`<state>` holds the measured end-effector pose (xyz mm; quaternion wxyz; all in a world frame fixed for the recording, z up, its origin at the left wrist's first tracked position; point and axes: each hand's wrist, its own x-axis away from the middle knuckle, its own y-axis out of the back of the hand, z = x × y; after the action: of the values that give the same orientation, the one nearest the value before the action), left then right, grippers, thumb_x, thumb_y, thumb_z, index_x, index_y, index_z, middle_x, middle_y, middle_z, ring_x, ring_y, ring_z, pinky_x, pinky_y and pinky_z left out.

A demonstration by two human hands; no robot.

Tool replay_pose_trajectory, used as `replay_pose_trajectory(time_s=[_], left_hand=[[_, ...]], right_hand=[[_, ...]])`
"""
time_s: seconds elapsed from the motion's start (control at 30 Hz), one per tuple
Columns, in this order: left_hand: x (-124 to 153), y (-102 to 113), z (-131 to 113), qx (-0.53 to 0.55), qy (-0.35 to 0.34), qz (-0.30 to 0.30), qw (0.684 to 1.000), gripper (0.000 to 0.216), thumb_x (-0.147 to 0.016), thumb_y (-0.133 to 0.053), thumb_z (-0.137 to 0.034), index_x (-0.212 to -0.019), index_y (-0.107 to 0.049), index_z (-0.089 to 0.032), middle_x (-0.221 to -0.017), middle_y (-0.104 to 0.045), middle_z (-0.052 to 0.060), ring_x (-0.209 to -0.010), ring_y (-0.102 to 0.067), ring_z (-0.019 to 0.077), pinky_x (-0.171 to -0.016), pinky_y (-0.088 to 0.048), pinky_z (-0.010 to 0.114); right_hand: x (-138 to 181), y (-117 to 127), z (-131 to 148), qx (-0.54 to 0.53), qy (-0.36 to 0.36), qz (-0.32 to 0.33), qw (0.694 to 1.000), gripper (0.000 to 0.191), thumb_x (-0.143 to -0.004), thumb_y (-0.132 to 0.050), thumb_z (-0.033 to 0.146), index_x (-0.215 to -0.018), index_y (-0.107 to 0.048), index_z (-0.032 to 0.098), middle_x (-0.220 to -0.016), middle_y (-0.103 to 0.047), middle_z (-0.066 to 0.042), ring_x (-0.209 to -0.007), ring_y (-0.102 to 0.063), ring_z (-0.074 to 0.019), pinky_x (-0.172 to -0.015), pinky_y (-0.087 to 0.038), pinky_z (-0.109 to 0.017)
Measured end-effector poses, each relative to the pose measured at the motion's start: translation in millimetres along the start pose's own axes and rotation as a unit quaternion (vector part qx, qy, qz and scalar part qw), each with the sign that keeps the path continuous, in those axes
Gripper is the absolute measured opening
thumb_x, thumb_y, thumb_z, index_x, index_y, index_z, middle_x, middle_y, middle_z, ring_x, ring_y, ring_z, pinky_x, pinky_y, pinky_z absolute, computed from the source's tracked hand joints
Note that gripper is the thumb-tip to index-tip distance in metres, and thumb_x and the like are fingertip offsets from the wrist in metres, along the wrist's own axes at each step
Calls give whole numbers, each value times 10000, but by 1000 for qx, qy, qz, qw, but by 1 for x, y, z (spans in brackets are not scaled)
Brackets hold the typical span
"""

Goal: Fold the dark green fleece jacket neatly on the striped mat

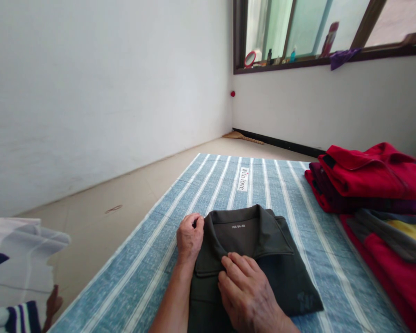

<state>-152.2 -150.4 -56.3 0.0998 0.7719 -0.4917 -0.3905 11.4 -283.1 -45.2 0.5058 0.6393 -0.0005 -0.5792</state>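
Note:
A folded dark green collared shirt [280, 282] lies on the blue striped cloth [180, 199], its collar at the far end and size print showing inside the neck. My left hand [190, 236] is closed, with curled fingers gripping the shirt's edge at the left side of the collar. Over the front of the collar, my right hand [244, 289] bends its fingers together and pinches the collar's edge by the neck opening. Its thumb is hidden beneath the hand.
Folded red and maroon clothes [370, 180] are stacked at right, with a red, grey and yellow garment [395, 259] nearer. White clothing [17, 263] hangs at lower left. A wall [107, 92] bounds the left; small items line the windowsill [291, 62].

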Motion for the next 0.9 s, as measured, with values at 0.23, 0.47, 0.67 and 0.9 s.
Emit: replay_pose_trajectory(time_s=[0.23,0.47,0.67,0.9], left_hand=[[0,1,-1,-1,1,2,1000,245,-792,-494,-340,-795,-680,-180,-915,-721,83,-873,-666,220,-841,-514,335],[0,1,-1,-1,2,2,1000,229,-788,-500,-339,-786,-677,-194,-912,-723,71,-870,-666,215,-832,-517,329],[0,0,0,1,2,1,1000,219,-790,-503,-335,-792,-674,-198,-921,-723,70,-874,-664,211,-832,-516,323],[0,0,0,1,0,2,1000,223,-782,-503,-335,-785,-676,-194,-915,-723,76,-872,-664,215,-836,-515,331]], right_hand=[[0,0,0,-1,2,-6,1000,189,-883,-428,147,-911,-612,182,-1032,-685,-62,-980,-590,-219,-824,-453,-355],[0,-1,0,3,-2,1,1000,191,-878,-431,145,-926,-612,184,-1038,-681,-71,-982,-594,-219,-818,-465,-359],[1,-1,0,4,-1,3,1000,184,-874,-438,140,-923,-611,183,-1045,-680,-66,-992,-591,-217,-827,-463,-358],[0,1,1,1,-1,-1,1000,196,-879,-422,146,-924,-610,185,-1036,-681,-71,-976,-595,-216,-818,-464,-356]])
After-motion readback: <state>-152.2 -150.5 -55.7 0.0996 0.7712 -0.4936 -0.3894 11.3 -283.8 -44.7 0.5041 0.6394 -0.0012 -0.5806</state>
